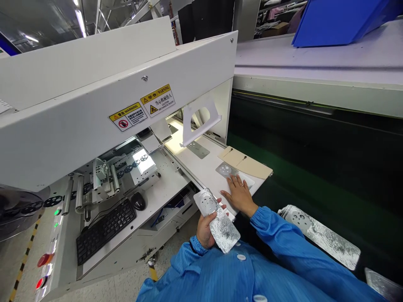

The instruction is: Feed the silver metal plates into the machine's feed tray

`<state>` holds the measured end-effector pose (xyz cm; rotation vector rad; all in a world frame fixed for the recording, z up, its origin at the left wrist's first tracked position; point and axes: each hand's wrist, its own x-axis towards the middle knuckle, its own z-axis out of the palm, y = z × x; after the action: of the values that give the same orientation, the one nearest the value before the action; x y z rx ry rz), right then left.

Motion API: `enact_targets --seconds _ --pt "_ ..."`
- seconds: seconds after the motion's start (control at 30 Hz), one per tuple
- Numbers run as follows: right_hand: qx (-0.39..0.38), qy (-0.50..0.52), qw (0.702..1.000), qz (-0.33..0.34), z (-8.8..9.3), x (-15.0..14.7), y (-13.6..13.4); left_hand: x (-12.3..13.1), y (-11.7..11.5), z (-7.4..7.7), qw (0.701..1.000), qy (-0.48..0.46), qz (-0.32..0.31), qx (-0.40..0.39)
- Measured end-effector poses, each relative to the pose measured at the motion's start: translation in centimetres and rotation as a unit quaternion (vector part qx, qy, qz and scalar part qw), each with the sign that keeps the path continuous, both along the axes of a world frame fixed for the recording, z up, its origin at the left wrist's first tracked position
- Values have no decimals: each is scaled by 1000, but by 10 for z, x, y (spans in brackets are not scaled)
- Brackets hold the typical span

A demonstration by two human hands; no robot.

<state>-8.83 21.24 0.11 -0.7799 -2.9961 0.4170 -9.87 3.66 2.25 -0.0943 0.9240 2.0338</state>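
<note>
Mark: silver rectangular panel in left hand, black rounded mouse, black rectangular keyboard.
Silver rectangular panel (219,223) in left hand (205,230): head view, middle of its face.
Black rounded mouse (137,201): head view, top shell.
Black rectangular keyboard (106,230): head view, central keys.

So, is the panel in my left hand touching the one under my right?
Apart. The head view shows a strip of white table between the held panel, gripped in the left hand, and the other panel under the right hand.

Left hand (205,229) curled, thumb uppermost, palm apparently upward; right hand (241,195) palm down, fingers extended.
</note>
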Motion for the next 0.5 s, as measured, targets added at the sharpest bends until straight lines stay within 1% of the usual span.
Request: enact_targets --seconds 0.1,0.13,0.2,0.27,0.33,0.4,0.43,0.5 --pt "-36 65 997 6 7 9 -4 0 -1 -1 1000 1 -2 5" --pt "-63 93 994 10 11 15 -7 0 0 -1 1000 2 -3 6" --pt "-143 134 980 16 21 32 -17 0 2 -1 1000 5 -4 7" --pt "-235 130 963 18 32 54 -29 1 8 0 1000 17 3 6" --pt "-303 94 948 20 41 76 -40 4 16 1 999 44 15 3" --pt "-336 74 939 19 46 92 -49 10 26 2 996 85 12 4" --pt "-340 82 937 13 47 98 -51 14 30 1 994 110 -2 6" --pt "-330 125 935 -7 48 108 -53 24 38 0 985 164 -55 11"
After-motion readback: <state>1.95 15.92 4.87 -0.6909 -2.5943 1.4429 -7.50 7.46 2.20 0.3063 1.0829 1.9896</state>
